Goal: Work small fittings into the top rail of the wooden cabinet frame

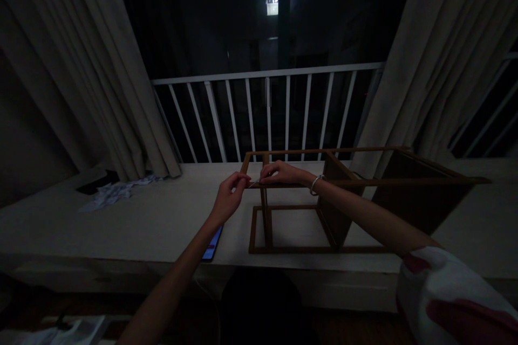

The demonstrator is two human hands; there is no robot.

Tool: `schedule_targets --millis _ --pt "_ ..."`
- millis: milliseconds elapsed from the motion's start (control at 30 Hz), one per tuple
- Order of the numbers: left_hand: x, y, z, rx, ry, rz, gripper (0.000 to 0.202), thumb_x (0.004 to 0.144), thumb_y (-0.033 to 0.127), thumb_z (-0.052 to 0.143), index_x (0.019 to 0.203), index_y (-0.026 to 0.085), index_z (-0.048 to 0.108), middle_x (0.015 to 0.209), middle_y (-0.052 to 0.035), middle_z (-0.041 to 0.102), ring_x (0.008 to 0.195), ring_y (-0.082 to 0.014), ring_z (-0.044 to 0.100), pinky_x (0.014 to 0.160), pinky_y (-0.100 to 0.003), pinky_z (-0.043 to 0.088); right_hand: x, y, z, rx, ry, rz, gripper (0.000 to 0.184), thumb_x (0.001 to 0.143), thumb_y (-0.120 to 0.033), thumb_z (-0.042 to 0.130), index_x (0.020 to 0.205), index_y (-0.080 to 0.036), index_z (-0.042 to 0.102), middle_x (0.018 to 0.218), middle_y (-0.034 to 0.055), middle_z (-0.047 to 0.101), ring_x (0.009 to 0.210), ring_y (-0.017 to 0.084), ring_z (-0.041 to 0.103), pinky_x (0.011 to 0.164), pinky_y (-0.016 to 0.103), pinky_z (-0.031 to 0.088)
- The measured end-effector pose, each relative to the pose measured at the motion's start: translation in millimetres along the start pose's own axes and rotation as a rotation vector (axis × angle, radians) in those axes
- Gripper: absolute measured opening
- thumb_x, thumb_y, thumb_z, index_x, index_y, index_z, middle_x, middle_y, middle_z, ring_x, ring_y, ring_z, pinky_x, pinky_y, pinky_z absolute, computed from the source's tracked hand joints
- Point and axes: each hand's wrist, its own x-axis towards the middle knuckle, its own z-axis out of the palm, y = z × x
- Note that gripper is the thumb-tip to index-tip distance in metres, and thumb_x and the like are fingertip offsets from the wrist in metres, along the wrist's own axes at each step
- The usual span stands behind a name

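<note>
A brown wooden frame point(324, 210), like a small shelf unit lying on its side, rests on a pale ledge point(154, 221). My right hand point(281, 172) lies on the frame's top front rail near its left corner, fingers curled over the rail; a metal bangle is on the wrist. My left hand point(229, 197) is just left of that corner, fingers pinched on a small thin light-coloured thing point(254, 184) that points at the rail. I cannot make out what that thing is in the dim light.
A phone point(213, 244) with a lit screen lies on the ledge under my left forearm. Scattered white paper scraps point(115, 193) sit at the left by the curtain point(121, 81). A white railing point(267, 113) stands behind; another curtain point(437, 64) hangs at right.
</note>
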Motion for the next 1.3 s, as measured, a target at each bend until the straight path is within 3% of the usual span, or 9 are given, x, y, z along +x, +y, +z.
schedule_targets --millis 267,733,1000,1300 --pt "-7.4 10.0 10.3 0.130 0.014 0.071 0.019 0.079 0.027 0.040 0.080 0.018 0.057 0.080 -0.0016 0.060 0.079 -0.0135 0.053 0.075 -0.025 0.039 -1.0 -3.9 -1.0 0.003 -0.001 -0.016 0.031 0.070 -0.039 0.057 0.084 -0.012 0.066 0.083 0.0047 0.062 0.079 0.012 0.055 0.075 0.024 0.041" --pt "-13.9 20.2 24.7 0.327 -0.152 0.310 0.027 0.068 0.002 0.038 0.082 0.019 0.054 0.089 -0.0040 0.058 0.090 -0.0180 0.051 0.086 -0.034 0.032 -0.5 5.4 -0.4 -0.004 0.001 -0.021 0.027 0.070 -0.036 0.057 0.079 -0.012 0.065 0.082 0.0038 0.061 0.080 0.012 0.055 0.074 0.023 0.042" --pt "5.3 1.8 18.7 0.351 -0.006 0.332 0.012 0.074 0.014 0.047 0.082 0.018 0.054 0.088 -0.0042 0.056 0.091 -0.0181 0.049 0.083 -0.034 0.035 -1.8 5.6 -0.8 0.007 -0.017 -0.010 0.031 0.072 -0.037 0.055 0.085 -0.011 0.064 0.083 0.0041 0.061 0.079 0.012 0.054 0.072 0.022 0.041" --pt "35.1 -18.0 10.4 0.255 -0.239 0.429 0.014 0.077 0.026 0.052 0.084 0.020 0.061 0.088 -0.0054 0.056 0.088 -0.0166 0.049 0.079 -0.032 0.038 0.1 8.4 -1.3 0.023 -0.016 -0.021 0.032 0.072 -0.039 0.055 0.085 -0.011 0.065 0.082 0.0040 0.061 0.079 0.012 0.054 0.071 0.022 0.040"
